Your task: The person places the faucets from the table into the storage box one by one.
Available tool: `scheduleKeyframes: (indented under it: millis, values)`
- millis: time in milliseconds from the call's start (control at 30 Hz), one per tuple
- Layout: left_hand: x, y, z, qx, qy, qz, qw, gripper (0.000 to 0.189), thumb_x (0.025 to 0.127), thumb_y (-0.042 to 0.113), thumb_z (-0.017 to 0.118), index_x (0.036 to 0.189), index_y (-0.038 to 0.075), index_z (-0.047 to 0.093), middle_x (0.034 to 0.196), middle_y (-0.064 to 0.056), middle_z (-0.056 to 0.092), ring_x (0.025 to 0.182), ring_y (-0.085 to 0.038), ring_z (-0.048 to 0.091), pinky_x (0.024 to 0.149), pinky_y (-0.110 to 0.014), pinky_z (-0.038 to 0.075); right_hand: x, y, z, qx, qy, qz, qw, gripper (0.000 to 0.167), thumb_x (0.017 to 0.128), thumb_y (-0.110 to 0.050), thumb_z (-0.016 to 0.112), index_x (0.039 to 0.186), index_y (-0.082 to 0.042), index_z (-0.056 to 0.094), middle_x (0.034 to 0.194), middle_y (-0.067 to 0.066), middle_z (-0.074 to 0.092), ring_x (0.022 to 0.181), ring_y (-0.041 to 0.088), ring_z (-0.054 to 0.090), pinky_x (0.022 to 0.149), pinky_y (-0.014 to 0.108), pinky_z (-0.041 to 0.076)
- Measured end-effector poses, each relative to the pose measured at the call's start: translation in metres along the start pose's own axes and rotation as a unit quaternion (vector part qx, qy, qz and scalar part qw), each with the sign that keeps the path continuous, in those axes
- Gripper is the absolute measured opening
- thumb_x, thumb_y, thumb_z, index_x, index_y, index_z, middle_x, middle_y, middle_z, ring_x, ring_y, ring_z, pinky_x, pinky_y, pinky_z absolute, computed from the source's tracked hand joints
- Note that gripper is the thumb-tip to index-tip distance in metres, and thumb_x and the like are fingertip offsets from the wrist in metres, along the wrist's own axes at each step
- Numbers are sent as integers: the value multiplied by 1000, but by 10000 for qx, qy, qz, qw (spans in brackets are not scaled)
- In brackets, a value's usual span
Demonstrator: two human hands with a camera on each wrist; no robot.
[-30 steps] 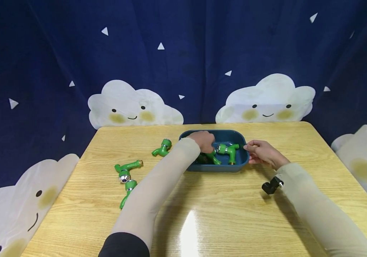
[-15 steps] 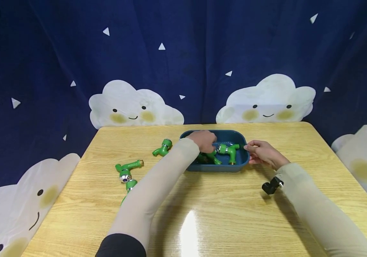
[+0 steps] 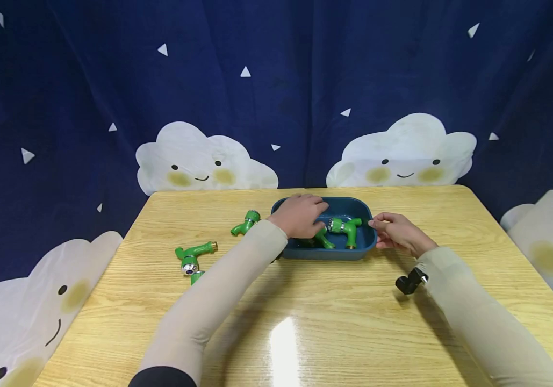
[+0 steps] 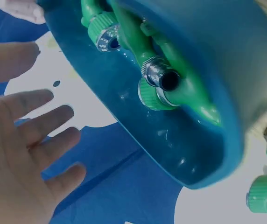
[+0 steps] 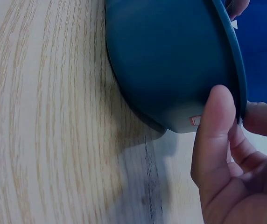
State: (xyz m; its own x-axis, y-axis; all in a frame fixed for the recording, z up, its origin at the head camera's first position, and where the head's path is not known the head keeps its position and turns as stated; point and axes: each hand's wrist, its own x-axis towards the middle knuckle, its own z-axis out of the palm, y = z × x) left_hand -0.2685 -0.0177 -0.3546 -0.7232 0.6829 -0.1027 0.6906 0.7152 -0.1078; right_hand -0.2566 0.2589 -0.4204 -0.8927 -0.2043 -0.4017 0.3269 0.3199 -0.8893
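Note:
A dark blue plastic tub (image 3: pixel 327 255) stands near the table's far edge with several green faucets inside. One faucet (image 3: pixel 350 231) lies at the tub's right; another (image 3: pixel 324 239) is partly covered by my left hand (image 3: pixel 299 216). That hand hovers over the tub's left part. In the left wrist view its fingers (image 4: pixel 45 119) are spread apart and hold nothing, and a faucet's metal-ringed outlet (image 4: pixel 161 74) shows inside the tub. My right hand (image 3: pixel 399 232) pinches the tub's right rim between thumb (image 5: pixel 217 112) and fingers.
Left of the tub, a green faucet (image 3: pixel 245 223) lies on the wooden table (image 3: pixel 353 312). Nearer, another faucet (image 3: pixel 195 257) touches or nearly touches a third (image 3: pixel 196 276), mostly hidden by my left sleeve. A dark blue curtain (image 3: pixel 295 80) with clouds hangs behind.
My left hand has loosened from its curled grip inside the tub, drawn back slightly left and spread its fingers. The right hand stays on the rim.

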Motion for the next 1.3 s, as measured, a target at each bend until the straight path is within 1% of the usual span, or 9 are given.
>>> scheduleKeyframes:
  millis: [133,300,500,633,733,833,967,1133,1300]
  values:
    - [-14,0,3,256,427,-76,9987,63,101,51,47,153,16,39,158,-5,40,147,-24,38,121,-49,30,0,0,0,18,17,5,10000,31,106,-22,46,123,4,44,74,-3,60,60,4,61,63,21,58]
    - [-30,-2,7,440,784,-38,9959,69,101,58,40,156,17,33,163,-5,32,150,-25,33,124,-51,24,-1,1,-1,11,-9,-8,10000,32,106,-23,46,123,4,44,75,-3,60,60,5,61,64,22,59]
    - [-42,-5,9,572,1126,15,9920,70,100,59,41,154,15,37,161,-7,34,149,-27,33,123,-53,25,-2,2,-3,-31,19,-28,10000,33,106,-25,46,124,4,44,75,-3,60,61,5,61,63,22,58]
    - [-48,-9,10,536,1087,26,9926,69,101,58,42,154,14,37,161,-8,34,150,-27,33,123,-52,26,-2,2,-1,16,-40,-70,10000,33,105,-26,48,122,3,45,75,-3,61,61,6,61,63,22,58]
    - [-54,-14,11,358,994,16,9944,68,101,57,42,154,14,37,163,-8,32,151,-27,31,123,-51,24,-2,1,0,65,-68,-93,9999,31,105,-25,48,119,3,46,74,-3,62,61,6,62,63,23,59]
    - [-63,-21,12,192,989,42,9949,67,101,55,45,154,13,38,163,-8,31,151,-28,31,124,-51,23,-3,0,1,72,-58,-69,9999,30,105,-25,48,118,2,46,74,-3,62,61,6,62,63,23,58]
    - [-75,-32,13,127,996,42,9949,66,101,53,47,152,12,40,162,-9,33,150,-28,33,123,-51,25,-4,-2,0,66,-50,-24,10000,29,105,-24,47,118,2,46,73,-4,62,61,5,62,62,22,58]
    - [-90,-46,16,31,1052,-107,9944,65,100,51,49,151,11,42,160,-10,36,149,-29,34,122,-51,27,-3,-1,0,107,-45,-58,9999,29,105,-23,47,118,3,46,72,-3,61,60,5,61,62,22,58]
    - [-105,-56,17,84,1048,-203,9942,61,101,47,50,149,11,45,159,-10,38,147,-30,36,120,-51,30,-3,1,0,213,-71,-60,9997,28,105,-23,48,117,2,46,72,-4,61,60,5,61,62,22,58]
